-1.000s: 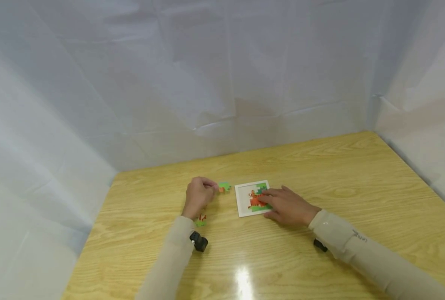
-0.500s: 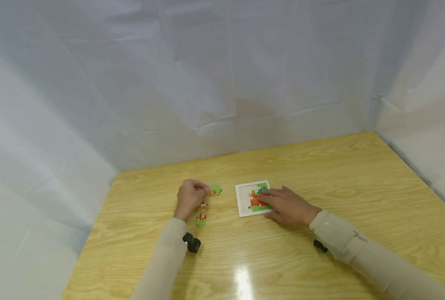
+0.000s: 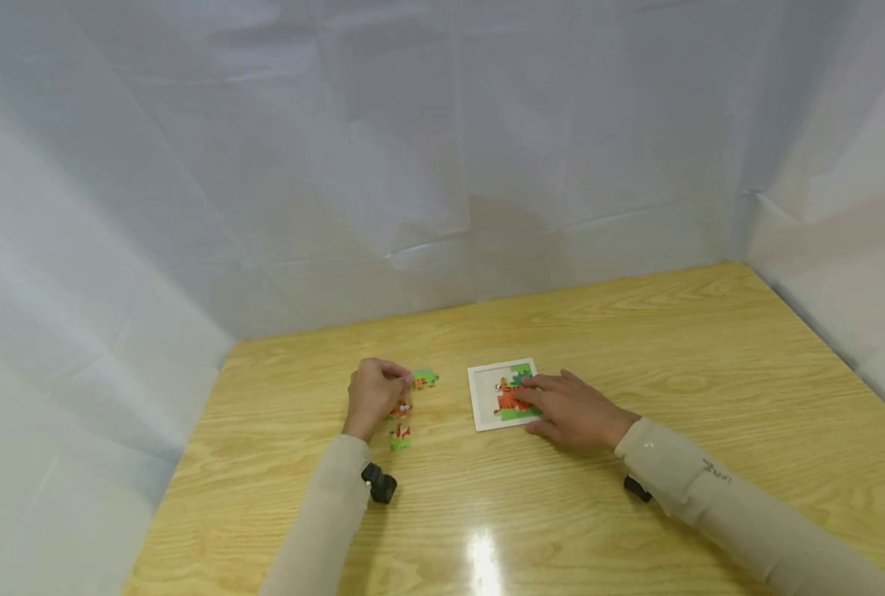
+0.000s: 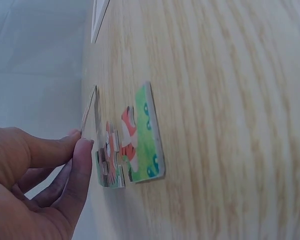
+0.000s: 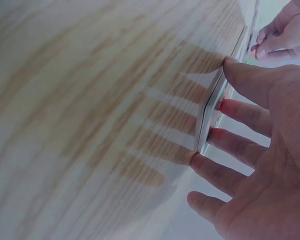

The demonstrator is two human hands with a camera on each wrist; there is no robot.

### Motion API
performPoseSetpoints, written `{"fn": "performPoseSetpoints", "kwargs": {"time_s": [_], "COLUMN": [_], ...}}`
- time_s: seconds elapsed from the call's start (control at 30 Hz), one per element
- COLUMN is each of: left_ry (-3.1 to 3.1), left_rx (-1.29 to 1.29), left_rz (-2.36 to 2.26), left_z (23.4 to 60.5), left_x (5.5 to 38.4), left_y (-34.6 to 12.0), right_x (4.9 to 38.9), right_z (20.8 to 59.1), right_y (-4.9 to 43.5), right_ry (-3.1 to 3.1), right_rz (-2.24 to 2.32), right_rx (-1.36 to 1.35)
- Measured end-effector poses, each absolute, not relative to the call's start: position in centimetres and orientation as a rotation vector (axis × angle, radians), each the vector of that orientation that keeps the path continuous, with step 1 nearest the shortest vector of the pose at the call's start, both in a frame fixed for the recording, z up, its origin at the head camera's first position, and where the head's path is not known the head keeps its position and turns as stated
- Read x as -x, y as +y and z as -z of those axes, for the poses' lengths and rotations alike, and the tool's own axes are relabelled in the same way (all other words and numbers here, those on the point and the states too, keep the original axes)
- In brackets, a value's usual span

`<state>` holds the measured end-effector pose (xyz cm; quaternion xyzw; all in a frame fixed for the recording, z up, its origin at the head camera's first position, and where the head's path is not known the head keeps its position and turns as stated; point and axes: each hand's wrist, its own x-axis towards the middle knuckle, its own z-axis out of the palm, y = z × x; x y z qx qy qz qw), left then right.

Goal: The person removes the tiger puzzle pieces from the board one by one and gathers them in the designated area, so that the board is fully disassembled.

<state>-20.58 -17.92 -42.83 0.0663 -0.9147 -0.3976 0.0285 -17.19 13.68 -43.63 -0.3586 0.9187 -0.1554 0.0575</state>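
My left hand pinches a green and orange jigsaw piece between thumb and fingertips. In the left wrist view that piece is seen edge-on, tilted above the table. Beneath and beside the hand lie loose pieces: one with an orange animal face, partly hidden, and a green one with red and white. My right hand rests, fingers extended, on the right side of a white puzzle tray. Joined orange and green pieces fill its right part, partly covered by the fingers; the left part shows bare backing.
The wooden table carries the tray and pieces near its middle. White sheeting hangs behind it and at both sides. A black wrist camera sits on the left sleeve, another under the right.
My left hand has moved left, away from the tray, with the pinched piece, uncovering the animal-face piece. Over the last half second it shifts only slightly. My right hand stays put on the tray.
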Motion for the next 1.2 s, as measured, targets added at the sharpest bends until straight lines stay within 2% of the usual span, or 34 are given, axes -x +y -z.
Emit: {"fn": "performPoseSetpoints", "kwargs": {"time_s": [0.4,0.97,1.2], "left_ry": [-2.812,-2.977,-3.028], "left_rx": [-0.172,0.334,0.417], "left_rz": [1.197,1.146,1.111], "left_z": [42.5,42.0,42.0], "left_x": [20.4,19.2,19.2], "left_y": [-17.7,-10.2,-8.5], "right_x": [17.2,17.2,17.3], "right_z": [43.7,43.5,43.3], "right_y": [13.7,13.8,13.9], "right_ry": [2.788,2.767,2.762], "right_rz": [0.478,0.479,0.502], "right_rx": [1.1,1.108,1.094]}}
